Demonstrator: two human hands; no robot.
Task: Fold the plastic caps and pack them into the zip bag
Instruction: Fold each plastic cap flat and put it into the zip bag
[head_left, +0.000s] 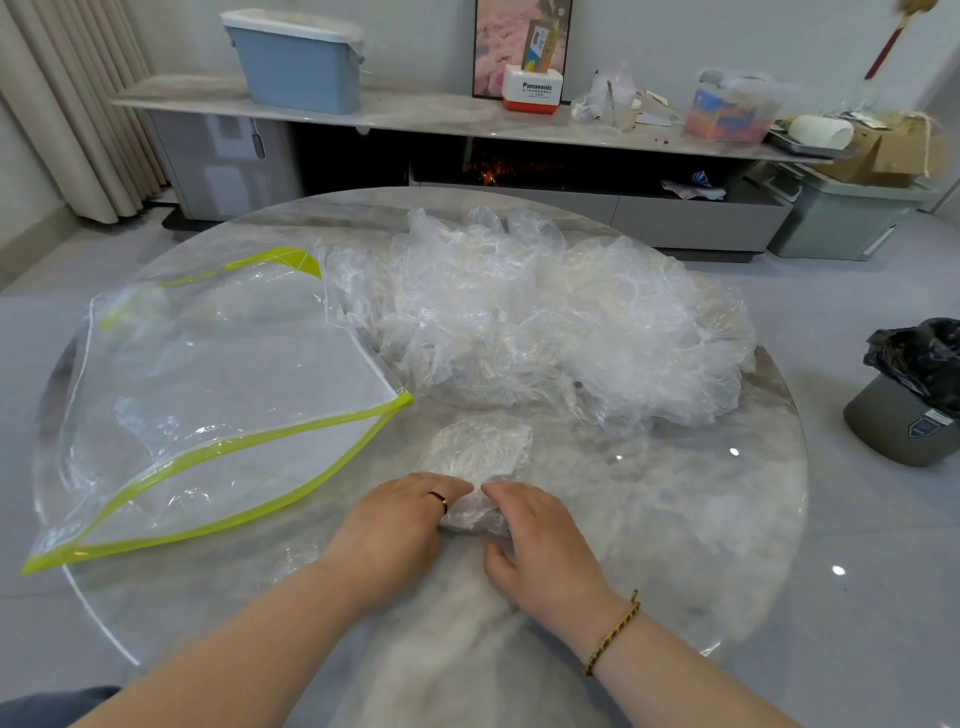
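- Two hands meet on one clear crinkled plastic cap (480, 452), laid flat on the round marble table (701, 519) close to you, probably so that you can press and fold it.
- Your left hand (400, 525) and right hand (540, 540) both curl their fingers over its bunched near end and grip it. The rest of it spreads out beyond your fingertips.
- Your clear zip bag with lime-green edging (223, 364) gapes open on the left, handy for packing, and the heap of loose clear caps (545, 312) sits behind.
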